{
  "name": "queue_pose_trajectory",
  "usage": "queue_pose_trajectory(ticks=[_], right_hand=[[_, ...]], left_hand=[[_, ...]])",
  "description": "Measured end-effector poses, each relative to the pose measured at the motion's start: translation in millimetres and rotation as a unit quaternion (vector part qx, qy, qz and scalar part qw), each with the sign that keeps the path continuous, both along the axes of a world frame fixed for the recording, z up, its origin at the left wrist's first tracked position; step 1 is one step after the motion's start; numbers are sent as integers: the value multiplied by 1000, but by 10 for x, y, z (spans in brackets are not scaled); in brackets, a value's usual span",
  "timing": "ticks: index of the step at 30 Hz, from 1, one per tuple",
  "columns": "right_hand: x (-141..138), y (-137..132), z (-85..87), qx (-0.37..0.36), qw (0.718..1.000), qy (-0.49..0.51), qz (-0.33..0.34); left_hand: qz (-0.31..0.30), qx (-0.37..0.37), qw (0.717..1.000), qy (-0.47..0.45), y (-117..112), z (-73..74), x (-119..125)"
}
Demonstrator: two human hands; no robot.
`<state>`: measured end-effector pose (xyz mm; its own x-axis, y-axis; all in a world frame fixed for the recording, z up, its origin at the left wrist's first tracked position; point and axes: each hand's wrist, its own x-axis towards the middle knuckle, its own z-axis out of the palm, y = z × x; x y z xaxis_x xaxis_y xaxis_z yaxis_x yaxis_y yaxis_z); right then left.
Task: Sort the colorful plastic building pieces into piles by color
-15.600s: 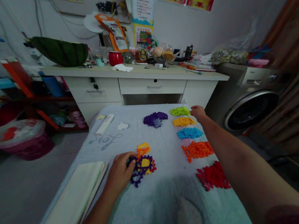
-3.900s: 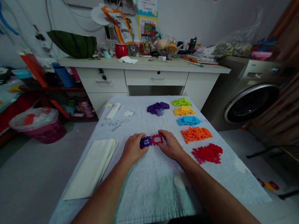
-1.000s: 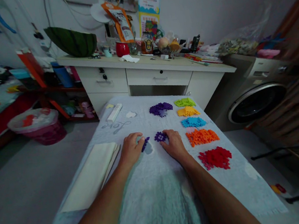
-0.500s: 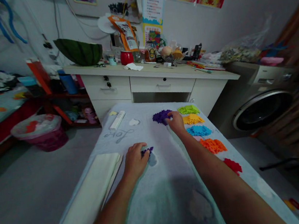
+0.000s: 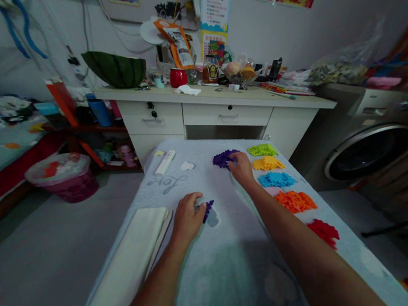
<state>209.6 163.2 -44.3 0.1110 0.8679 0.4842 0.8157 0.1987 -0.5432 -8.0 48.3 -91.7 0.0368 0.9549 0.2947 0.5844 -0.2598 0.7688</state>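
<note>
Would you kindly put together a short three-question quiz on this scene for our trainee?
1. True or false: the right hand touches the purple pile.
2. The left hand holds a piece of which colour? A red, B purple, C green.
3. Fill in: in the row of colour piles to the right, the one nearest the person is ____.

Key: 1 true; 2 B; 3 the red pile.
</note>
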Motion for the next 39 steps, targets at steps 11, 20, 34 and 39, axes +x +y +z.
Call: queue_pose_trajectory(ticks=[11, 20, 34, 39], right_hand=[[-431, -1004, -87, -153, 909, -171, 348], [-496, -978, -118, -161, 919, -167, 320], [-109, -283, 14, -98, 987, -56, 117], [119, 111, 53, -70, 995, -49, -46]], left_hand=[[79, -36, 990, -111, 23, 13, -88], [66, -26, 992, -102, 16, 20, -64], [66, -25, 990, -124, 8, 45, -63], [59, -27, 991, -119, 18, 37, -65]])
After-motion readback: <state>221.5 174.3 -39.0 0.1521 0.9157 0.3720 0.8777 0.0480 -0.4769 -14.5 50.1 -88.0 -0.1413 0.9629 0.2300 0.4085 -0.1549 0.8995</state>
